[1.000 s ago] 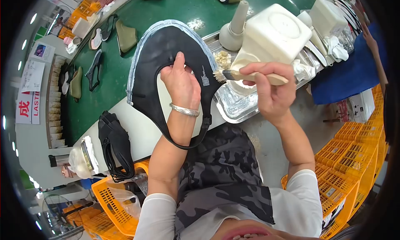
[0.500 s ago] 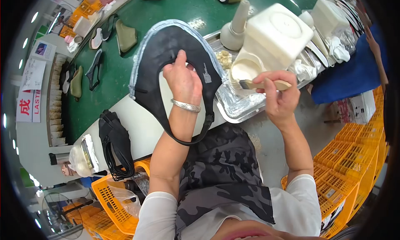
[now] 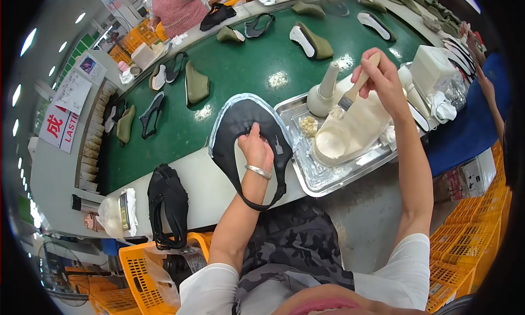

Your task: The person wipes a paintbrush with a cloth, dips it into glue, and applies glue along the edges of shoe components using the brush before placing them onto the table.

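My left hand (image 3: 257, 149) grips a black shoe upper (image 3: 232, 130), with its thumb on the dark face and a bracelet at the wrist. Whitish paste lines the upper's curved outer edge, and its strap loops below around my wrist. Raised at the right, my right hand (image 3: 379, 77) is closed on a wooden-handled brush (image 3: 358, 88). The bristles point down, above a white container (image 3: 332, 142) whose round opening holds pale liquid. That container lies in a metal tray (image 3: 316, 188), beside a grey-white bottle with a tall spout (image 3: 322, 96) and some yellowish crumbs (image 3: 308, 126).
On the green surface (image 3: 240, 68) are several olive and black shoe parts. Folded black uppers (image 3: 168, 205) rest at the near edge above an orange crate (image 3: 143, 276). More orange crates stand at right. Another person in a red checked apron (image 3: 178, 11) is across; another's arm shows at right.
The brush has gone from the container's opening up and away, lifted by my right hand. The view has shifted, showing more of the far side. My left hand keeps hold of the upper.
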Motion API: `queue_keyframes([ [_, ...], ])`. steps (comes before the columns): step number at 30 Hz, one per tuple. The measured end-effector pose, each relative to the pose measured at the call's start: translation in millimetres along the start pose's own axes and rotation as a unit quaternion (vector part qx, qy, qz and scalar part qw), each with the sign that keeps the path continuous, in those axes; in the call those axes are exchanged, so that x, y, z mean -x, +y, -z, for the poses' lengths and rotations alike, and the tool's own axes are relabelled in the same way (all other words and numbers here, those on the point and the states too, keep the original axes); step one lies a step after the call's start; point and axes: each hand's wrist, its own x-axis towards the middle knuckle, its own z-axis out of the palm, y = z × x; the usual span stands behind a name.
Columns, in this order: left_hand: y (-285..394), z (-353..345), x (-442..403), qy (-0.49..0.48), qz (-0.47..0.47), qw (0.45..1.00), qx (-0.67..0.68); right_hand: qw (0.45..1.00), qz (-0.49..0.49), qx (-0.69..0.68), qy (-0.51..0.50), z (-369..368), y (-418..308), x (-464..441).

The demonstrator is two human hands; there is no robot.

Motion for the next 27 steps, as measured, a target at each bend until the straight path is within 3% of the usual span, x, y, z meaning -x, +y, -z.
queue_keyframes([
  [8, -8, 17, -22, 0.005, -0.024, 0.999, -0.044, 0.998, -0.056, -0.031, -0.001, 3, 11, 2],
  [11, -19, 33, -37, -0.004, -0.033, 0.986, -0.161, 0.998, -0.052, -0.025, -0.001, 2, 11, 2],
  [14, -18, 55, -44, -0.126, -0.029, 0.932, -0.337, 0.999, -0.05, -0.016, -0.006, 1, 14, 2],
  [19, 23, 100, -35, -0.303, 0.027, 0.843, -0.444, 0.999, -0.047, -0.006, -0.001, -2, 12, 2],
  [22, 62, 115, -12, -0.235, 0.181, 0.889, -0.349, 0.999, -0.05, 0.0, 0.0, -2, 11, 3],
  [27, 95, 139, 11, -0.168, 0.249, 0.929, -0.215, 0.999, -0.042, 0.015, 0.002, -4, 12, 4],
])
